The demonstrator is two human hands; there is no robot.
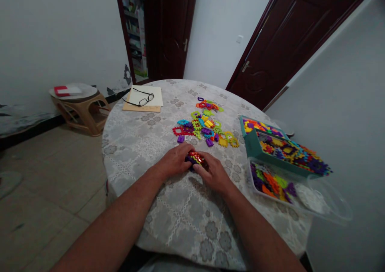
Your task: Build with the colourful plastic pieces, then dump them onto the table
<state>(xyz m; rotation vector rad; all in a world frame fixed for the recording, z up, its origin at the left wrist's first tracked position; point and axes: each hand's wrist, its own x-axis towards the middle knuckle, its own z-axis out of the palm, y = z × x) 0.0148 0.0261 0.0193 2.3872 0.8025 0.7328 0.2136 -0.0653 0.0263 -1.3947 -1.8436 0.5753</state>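
Observation:
Both my hands close around a small cluster of interlocking plastic building pieces [196, 157], red, yellow-green and purple, at the near middle of the table. My left hand [177, 159] grips its left side, fingers over the top. On the right side, my right hand [214, 169] curls round it with the thumb at the front. The fingers hide much of the cluster's shape. Just beyond my hands lies a loose heap of coloured building pieces [197, 124], with purple pieces [209, 142] and a white grid piece [188, 138] at its near edge.
A round table with a patterned cloth [132, 143] carries everything. At right stand a green box [255, 143] and a clear plastic tub [251, 175], both full of pieces. Glasses [146, 100] rest on papers [156, 91] at the far left. A stool [81, 111] stands beyond the table.

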